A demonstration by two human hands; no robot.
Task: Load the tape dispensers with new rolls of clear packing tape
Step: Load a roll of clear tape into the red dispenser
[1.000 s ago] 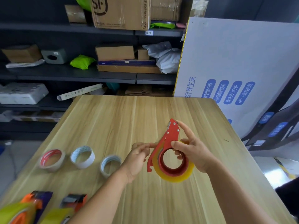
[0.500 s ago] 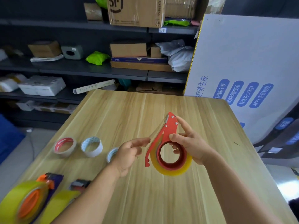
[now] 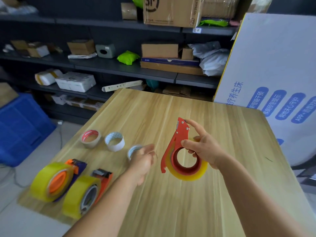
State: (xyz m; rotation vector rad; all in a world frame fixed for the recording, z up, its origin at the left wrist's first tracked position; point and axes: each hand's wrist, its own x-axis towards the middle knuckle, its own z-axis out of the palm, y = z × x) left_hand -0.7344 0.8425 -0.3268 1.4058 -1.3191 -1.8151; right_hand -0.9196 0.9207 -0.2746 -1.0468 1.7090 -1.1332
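Observation:
My right hand (image 3: 203, 148) holds a red tape dispenser (image 3: 177, 142) above the wooden table (image 3: 171, 202); a yellowish clear tape roll (image 3: 189, 173) sits on its hub. My left hand (image 3: 142, 159) hovers to the left of it, fingers apart, holding nothing. At the table's near left lie two other loaded dispensers: an orange and purple one (image 3: 56, 180) and an orange one (image 3: 89, 194). Three spent roll cores stand behind them: a red-lined core (image 3: 90, 138), a white core (image 3: 114, 141) and a bluish core (image 3: 134, 150) partly hidden by my left hand.
Dark shelves (image 3: 119, 69) with cardboard boxes and parcels run behind the table. A large white printed board (image 3: 273, 69) leans at the right. A blue crate (image 3: 20, 127) stands on the floor at the left, beside the table's left edge.
My left hand has let go of the red dispenser's side and moved left and down. The view has shifted left, bringing the two loaded dispensers fully into sight.

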